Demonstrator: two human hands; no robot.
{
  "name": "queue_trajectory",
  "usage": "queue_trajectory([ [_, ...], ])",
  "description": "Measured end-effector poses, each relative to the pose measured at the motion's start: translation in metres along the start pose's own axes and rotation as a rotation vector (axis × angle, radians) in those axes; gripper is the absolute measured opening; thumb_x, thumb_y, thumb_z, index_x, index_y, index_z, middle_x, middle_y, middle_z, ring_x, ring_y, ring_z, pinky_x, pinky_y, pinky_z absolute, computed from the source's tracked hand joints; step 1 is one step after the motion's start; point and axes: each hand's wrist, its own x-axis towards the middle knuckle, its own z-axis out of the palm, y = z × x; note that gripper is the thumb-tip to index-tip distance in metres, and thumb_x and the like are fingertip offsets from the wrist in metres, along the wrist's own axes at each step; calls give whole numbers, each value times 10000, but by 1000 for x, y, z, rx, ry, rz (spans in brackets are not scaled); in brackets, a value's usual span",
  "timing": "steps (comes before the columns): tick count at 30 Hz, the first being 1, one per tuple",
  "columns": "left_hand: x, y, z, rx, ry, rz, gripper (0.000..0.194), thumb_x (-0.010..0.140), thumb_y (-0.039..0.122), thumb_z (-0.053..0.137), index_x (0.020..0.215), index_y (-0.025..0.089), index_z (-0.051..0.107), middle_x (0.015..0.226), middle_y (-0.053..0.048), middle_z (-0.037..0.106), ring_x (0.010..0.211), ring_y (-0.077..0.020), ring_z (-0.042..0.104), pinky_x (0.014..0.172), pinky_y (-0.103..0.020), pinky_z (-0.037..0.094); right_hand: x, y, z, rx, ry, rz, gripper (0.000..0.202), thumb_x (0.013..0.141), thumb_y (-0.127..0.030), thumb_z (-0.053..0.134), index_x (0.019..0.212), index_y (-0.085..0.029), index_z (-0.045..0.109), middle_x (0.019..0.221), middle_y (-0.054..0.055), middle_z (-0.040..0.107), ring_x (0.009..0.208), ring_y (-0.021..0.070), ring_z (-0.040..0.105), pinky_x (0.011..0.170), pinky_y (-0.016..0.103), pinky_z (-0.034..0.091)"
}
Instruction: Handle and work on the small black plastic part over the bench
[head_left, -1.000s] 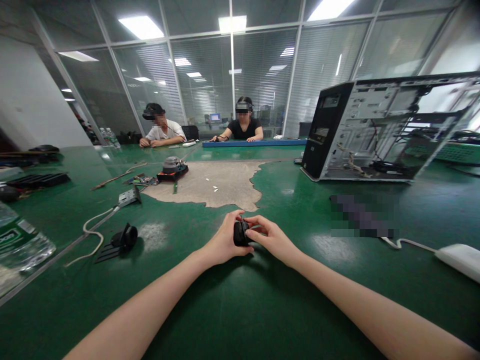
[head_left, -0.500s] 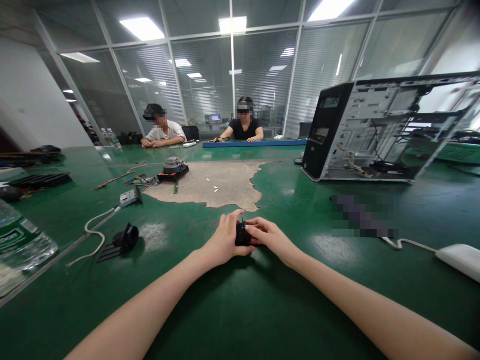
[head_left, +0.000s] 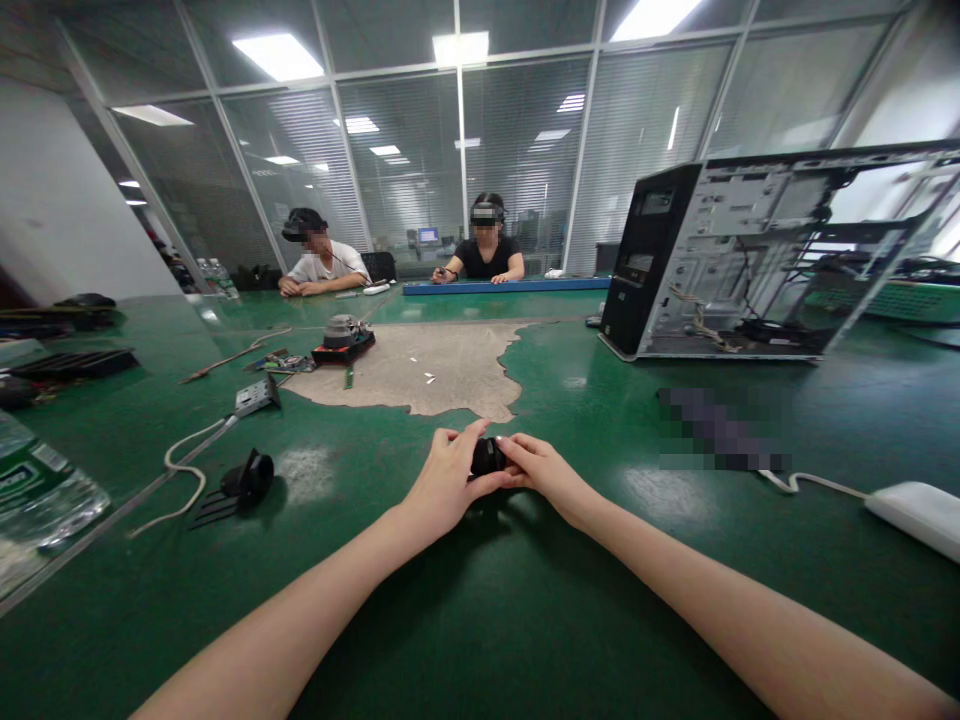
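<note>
A small black part (head_left: 487, 456) sits between both of my hands, just above the green table (head_left: 480, 610). My left hand (head_left: 444, 480) wraps around its left side with the thumb over the top. My right hand (head_left: 541, 470) pinches its right side with the fingertips. Most of the part is hidden by my fingers, so its shape is unclear.
An open computer case (head_left: 750, 260) stands at the right back. A white device with a cable (head_left: 911, 515) lies far right. A black clip-like part (head_left: 244, 480), a white cable (head_left: 187, 460), a fan assembly (head_left: 343, 340) and a water bottle (head_left: 37, 490) lie left. Two people sit across the table.
Both hands have turned the black part slightly and drawn closer around it; my left thumb now lies over its top. The view shifted a little.
</note>
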Motion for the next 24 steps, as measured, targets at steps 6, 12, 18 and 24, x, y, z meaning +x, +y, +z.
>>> queue_trajectory([
  [6, -1, -1, 1, 37, 56, 59, 585, 714, 372, 583, 1209, 171, 343, 1111, -98, 494, 1019, -224, 435, 868, -385, 392, -1, -2, 1, 22, 34, 0, 262, 725, -405, 553, 686, -161, 466, 566, -36, 526, 502, 55, 527, 526, 181, 467],
  [12, 0, -5, 4, 93, 29, 113, 569, 680, 307, 621, 1184, 182, 386, 1147, -82, 507, 1033, -223, 472, 897, -381, 389, 0, 0, 1, 21, 13, -20, 237, 732, -392, 543, 710, -164, 479, 624, -23, 543, 527, 63, 537, 531, 191, 458],
  [18, 1, -11, 5, 86, -72, 112, 614, 742, 263, 557, 1281, 247, 264, 1315, -72, 359, 1167, -220, 396, 946, -378, 366, -2, 2, 1, -54, -10, -123, 205, 743, -343, 521, 868, -181, 515, 786, 7, 540, 640, 88, 544, 628, 257, 484],
  [24, 3, -13, 2, 75, -46, 124, 616, 753, 270, 539, 1291, 264, 240, 1286, -60, 399, 1111, -217, 460, 908, -376, 407, -4, 4, -4, -193, -27, -317, 330, 685, -278, 596, 994, -204, 504, 939, 39, 546, 831, 144, 544, 760, 316, 446],
])
